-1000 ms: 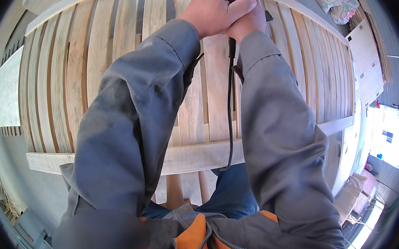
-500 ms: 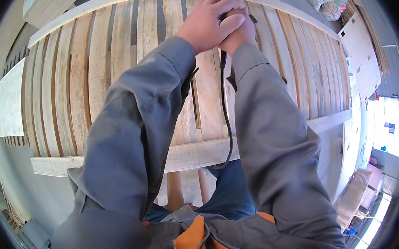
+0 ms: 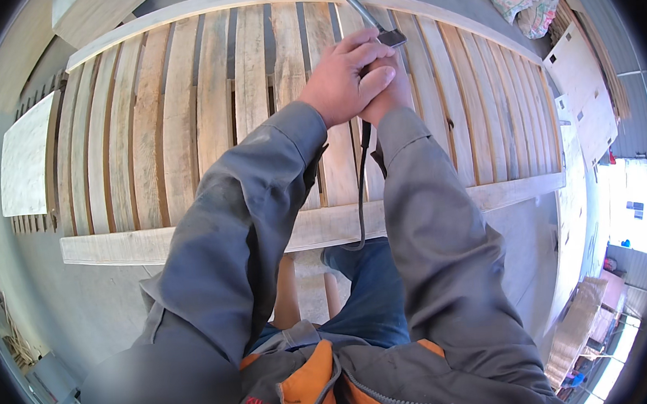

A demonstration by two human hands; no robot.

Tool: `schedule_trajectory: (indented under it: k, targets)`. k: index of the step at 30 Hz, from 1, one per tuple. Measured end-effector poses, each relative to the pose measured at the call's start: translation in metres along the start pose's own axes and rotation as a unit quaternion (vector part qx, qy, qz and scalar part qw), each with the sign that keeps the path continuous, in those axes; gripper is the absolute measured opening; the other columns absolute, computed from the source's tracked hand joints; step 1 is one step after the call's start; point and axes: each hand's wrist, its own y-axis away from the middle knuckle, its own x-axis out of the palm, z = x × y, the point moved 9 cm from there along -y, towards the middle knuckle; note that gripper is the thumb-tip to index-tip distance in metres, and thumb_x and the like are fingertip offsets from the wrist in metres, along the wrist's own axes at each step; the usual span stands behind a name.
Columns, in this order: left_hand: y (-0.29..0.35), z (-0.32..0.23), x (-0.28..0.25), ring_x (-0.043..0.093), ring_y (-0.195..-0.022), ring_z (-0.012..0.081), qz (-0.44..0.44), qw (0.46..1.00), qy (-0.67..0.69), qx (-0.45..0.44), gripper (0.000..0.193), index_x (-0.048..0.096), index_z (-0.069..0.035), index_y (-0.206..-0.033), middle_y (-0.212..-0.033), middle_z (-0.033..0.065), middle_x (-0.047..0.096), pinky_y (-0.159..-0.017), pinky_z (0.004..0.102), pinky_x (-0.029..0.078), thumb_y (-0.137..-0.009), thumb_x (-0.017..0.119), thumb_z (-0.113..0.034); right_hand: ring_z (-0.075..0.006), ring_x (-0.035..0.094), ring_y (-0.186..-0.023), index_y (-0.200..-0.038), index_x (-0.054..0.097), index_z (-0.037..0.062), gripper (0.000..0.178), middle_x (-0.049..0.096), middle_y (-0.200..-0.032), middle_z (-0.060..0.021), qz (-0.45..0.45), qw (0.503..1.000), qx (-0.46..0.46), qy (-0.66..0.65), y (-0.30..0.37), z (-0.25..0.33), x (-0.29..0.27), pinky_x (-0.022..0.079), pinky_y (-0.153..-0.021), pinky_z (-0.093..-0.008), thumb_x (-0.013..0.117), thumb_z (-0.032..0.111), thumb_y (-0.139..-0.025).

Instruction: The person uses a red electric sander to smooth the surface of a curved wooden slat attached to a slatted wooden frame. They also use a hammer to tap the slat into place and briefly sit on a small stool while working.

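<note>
Both my hands are clasped together above a long wooden frame of slats (image 3: 180, 122). My left hand (image 3: 343, 79) lies over my right hand (image 3: 388, 96), its fingers wrapped across it. Under it, my right hand is closed round the grip of a tool, which is mostly hidden. A straight grey metal rod (image 3: 353, 4) runs from a dark block (image 3: 393, 38) just beyond my fingers towards the far edge. Below my hands, a black cord or hose (image 3: 362, 176) hangs down over the near rail. What part of the tool lies inside my grip cannot be seen.
The slat frame has a pale near rail (image 3: 318, 227) and far rail (image 3: 194, 5). A white board (image 3: 28, 161) stands at its left end. Pale panels (image 3: 581, 90) lean at the right, near crumpled printed sacks (image 3: 524, 0). My legs (image 3: 369, 293) are close to the near rail.
My clasped hands have come nearer to me over the slats, with the tool in them. More of the metal rod and the dark block now shows. The view has shifted slightly.
</note>
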Motion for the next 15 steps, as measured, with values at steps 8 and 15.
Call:
schedule_trajectory:
  k: [8,15]
  targets:
    - [0.050,-0.033,-0.008,0.054,-0.121,0.0398,-0.032,0.997,0.029,-0.064,0.035,0.069,-0.013,-0.117,-0.138,0.0186,0.055,-0.105,0.0453,0.041,-0.089,0.063,-0.033,-0.0268,0.054,-0.122,-0.125,0.058,0.0065,0.043,0.058,-0.130,-0.0131,0.081,0.995,-0.027,-0.060,0.057,0.033,-0.017,0.043,-0.103,-0.0367,0.061,0.028,-0.089]
    - [0.089,-0.070,-0.010,0.052,-0.122,0.0428,-0.033,0.993,0.027,-0.110,0.040,0.067,-0.011,-0.121,-0.141,0.0214,0.050,-0.105,0.0486,0.041,-0.087,0.065,-0.030,-0.0255,0.048,-0.131,-0.143,0.041,0.0059,0.050,0.050,-0.140,-0.0136,0.112,0.877,-0.007,-0.467,0.109,0.034,0.003,0.042,-0.108,-0.0355,0.053,0.024,-0.097]
